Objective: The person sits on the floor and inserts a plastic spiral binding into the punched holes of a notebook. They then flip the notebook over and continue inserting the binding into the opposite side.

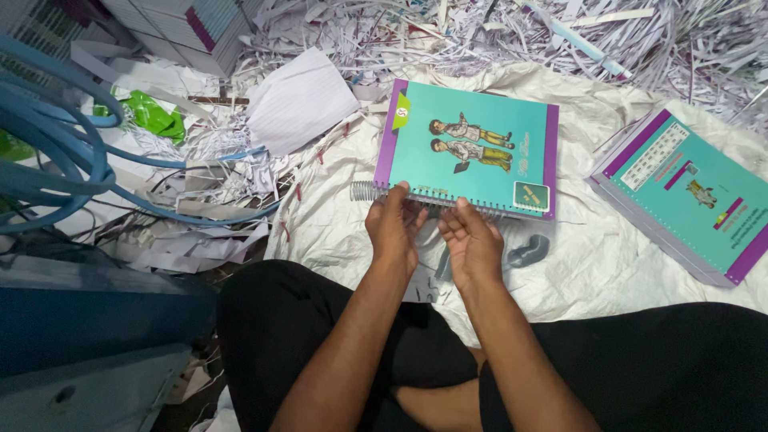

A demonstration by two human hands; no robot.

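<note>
Head view, person seated on floor, legs in black trousers (640, 360) at bottom of frame.

Left hand (394, 228): fingers curled over the near edge of a teal notebook (468, 156) w/ purple border, gripping at the spiral wire (364, 191), which sticks out past the book's left corner. Right hand (472, 240): just beside the left, fingers bent and closed narrow on the same bound edge, further right along the coil. Both hands in contact w/ the binding; thumbs hidden under the palms, so exact pinch can't be told.

Notebook lies flat on a white woven sack sheet (336, 232) spread over the floor, directly in front of the knees, cover up, printed w/ two cartoon figures. Bound edge faces the person.

Second stack of notebooks (688, 196), same teal/purple, sits to the right on the sheet, well apart from the hands, back cover up, turned at an angle.

Small grey object (528, 252) rests on the sheet near the right hand, below the notebook's right corner; kind unclear.

Far side and left: heap of shredded paper strips (496, 32), loose lined sheet (300, 100), green plastic scrap (152, 116). Blue hoses (56, 152) loop at far left above a blue machine body (88, 320).
</note>
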